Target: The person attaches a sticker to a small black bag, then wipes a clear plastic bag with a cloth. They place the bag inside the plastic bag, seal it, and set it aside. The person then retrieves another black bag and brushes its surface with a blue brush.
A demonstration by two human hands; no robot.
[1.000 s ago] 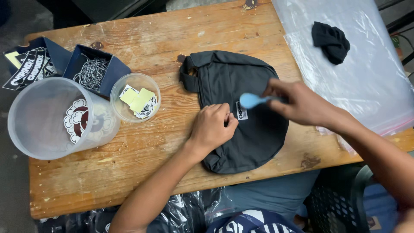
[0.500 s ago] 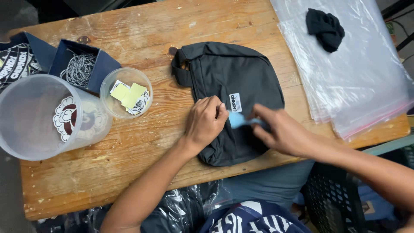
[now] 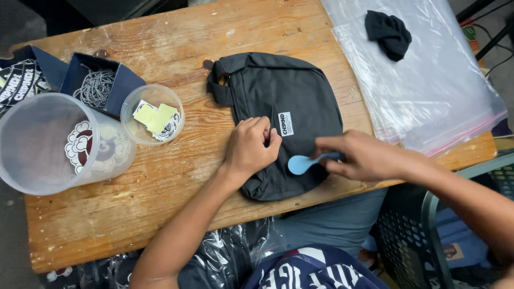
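A black fabric bag (image 3: 278,101) with a small white label lies flat on the wooden table (image 3: 160,182). My left hand (image 3: 250,145) rests on the bag's lower left part, fingers curled and pressing the fabric next to the label. My right hand (image 3: 360,156) holds a light blue plastic spoon-shaped tool (image 3: 304,163) by its handle. The tool's rounded end lies over the bag's lower edge, just right of my left hand.
At the left stand a large translucent tub (image 3: 48,144) with a round sticker, a small clear cup (image 3: 152,115) of yellow slips, and dark blue boxes (image 3: 99,80), one holding ball chains. Clear zip bags (image 3: 428,85) with a black cloth (image 3: 389,33) lie at the right. A black crate (image 3: 407,241) sits below.
My right hand has drawn the blue tool down across the bag, from beside the label toward its lower edge. My left hand has stayed on the fabric.
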